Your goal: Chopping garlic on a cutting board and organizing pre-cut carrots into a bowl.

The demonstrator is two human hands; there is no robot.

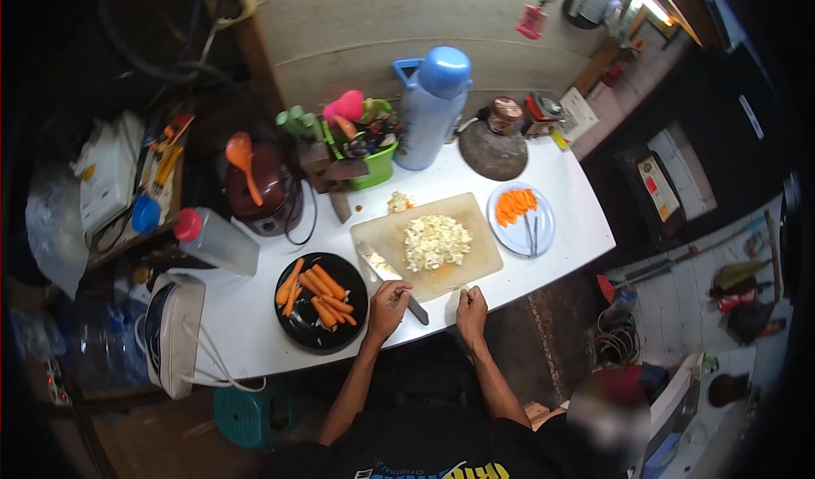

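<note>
A kitchen knife (377,262) lies aslant on the left part of the cutting board (487,264), its dark handle jutting past the near edge. My left hand (388,302) is beside the handle and partly covers the knife; its fingers are curled in, and I see nothing between them. At the board's near right edge, my right hand (472,310) is closed in a fist. A heap of pale chopped vegetable pieces (438,242) is in the middle of the board. Several whole peeled carrots (321,283) lie on a black plate (294,336) to the left.
On the right, a white plate (546,231) holds sliced carrot (514,205) and two metal utensils. Behind the board stand a blue thermos (432,110) and a green basket (377,168). A rice cooker (270,183) and plastic bottle (223,243) stand left. Another person (611,409) is at lower right.
</note>
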